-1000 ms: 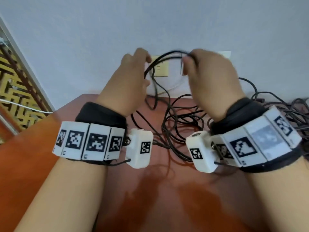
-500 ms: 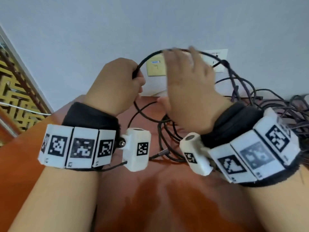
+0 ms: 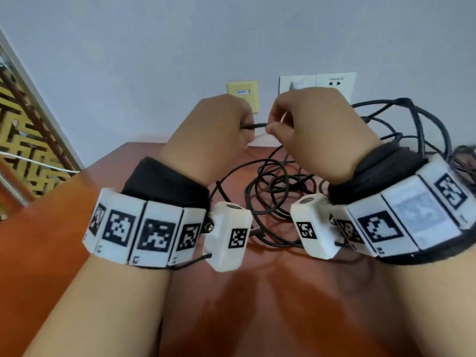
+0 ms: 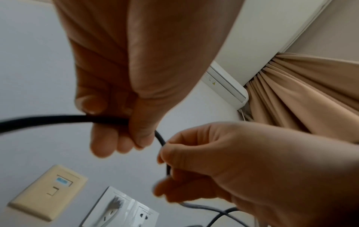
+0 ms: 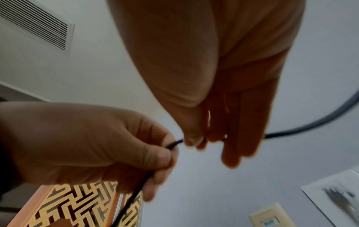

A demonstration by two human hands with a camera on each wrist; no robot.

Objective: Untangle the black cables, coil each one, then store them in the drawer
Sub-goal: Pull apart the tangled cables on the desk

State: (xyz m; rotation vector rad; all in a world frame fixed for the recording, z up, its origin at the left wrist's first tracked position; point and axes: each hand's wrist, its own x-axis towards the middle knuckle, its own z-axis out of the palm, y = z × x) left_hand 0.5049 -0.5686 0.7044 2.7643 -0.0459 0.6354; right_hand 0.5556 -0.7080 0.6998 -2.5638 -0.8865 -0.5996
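Note:
Both hands are raised above the red-brown table (image 3: 257, 305), close together. My left hand (image 3: 238, 128) grips a black cable (image 3: 257, 125) in its curled fingers; the same cable (image 4: 58, 120) runs out to the left in the left wrist view. My right hand (image 3: 275, 126) pinches it a short way along, between thumb and fingers (image 5: 192, 142). Loops of black cable (image 3: 401, 119) arch up behind my right wrist. A tangle of black cables (image 3: 278, 191) lies on the table under the hands. No drawer is in view.
A beige wall plate (image 3: 242, 92) and white power outlets (image 3: 316, 83) sit on the wall just behind the hands. A gold lattice panel (image 3: 25, 124) stands at the left. More cables (image 3: 463, 155) lie at the table's right edge.
My right hand let go of the raised loop, reached over it with open fingers, and now pinches the cable right next to my left hand. The loop has swung to the right.

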